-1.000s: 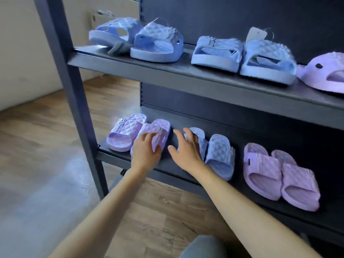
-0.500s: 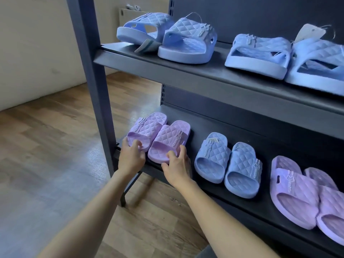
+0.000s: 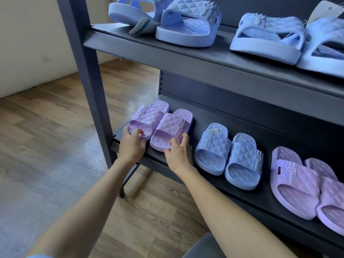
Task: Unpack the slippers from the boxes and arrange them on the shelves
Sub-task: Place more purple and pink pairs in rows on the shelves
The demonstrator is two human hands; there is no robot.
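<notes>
Two small lilac quilted slippers lie side by side at the left end of the dark lower shelf (image 3: 219, 116). My left hand (image 3: 131, 144) grips the toe end of the left lilac slipper (image 3: 147, 118), thumb inside its opening. My right hand (image 3: 178, 153) pinches the toe end of the right lilac slipper (image 3: 173, 127). Both slippers rest on the shelf with toes toward me.
A pair of blue slippers (image 3: 229, 155) and a larger purple pair (image 3: 305, 185) sit further right on the same shelf. Several blue platform slippers (image 3: 188, 23) stand on the upper shelf (image 3: 167, 53). A dark upright post (image 3: 85, 71) stands at the left, with wood floor (image 3: 46, 146) beyond.
My right hand left the blue pair and moved left onto the right lilac slipper. My left hand shifted onto the left lilac slipper. The view came closer and swung left.
</notes>
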